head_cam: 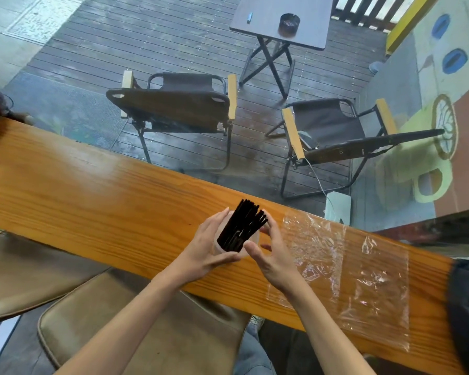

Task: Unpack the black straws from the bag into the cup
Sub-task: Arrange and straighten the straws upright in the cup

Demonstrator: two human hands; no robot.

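straws [241, 227]: black bundle already standing in the cup [252, 243], leaning far-right, tops fanned out above the rim
straws handling: I'd judge them very light, thin, fairly stiff but easy to kink; smooth, so loose ones slide and splay. Best taken as a bunch around mid-length, not one by one
cup: translucent, upright on the wooden counter [92, 190], just left of the bag. Looks like light plastic, so I expect it tips easily with a tall leaning load; hold it at the wall, low down
bag [344, 269]: clear film, lying flat on the counter right of the cup, looks empty from here. Limp and slippery, no structure
left hand [209, 246]: wrapped round the cup's left wall, fingers on the far side, thumb across the near side, steadying it
right hand [271, 255]: by the cup's right side, fingers loosely curved and spread, thumb near the rim; fingertips close to the straw tops. I can't confirm it actually grips anything, looks more like cupping or nudging the bundle
arms: both forearms come in from the near edge and converge on the cup, wrists about level over the counter
progress: my read is the unpacking is essentially done, only squaring up the bundle left
risk: pushing the tops sideways could topple the cup
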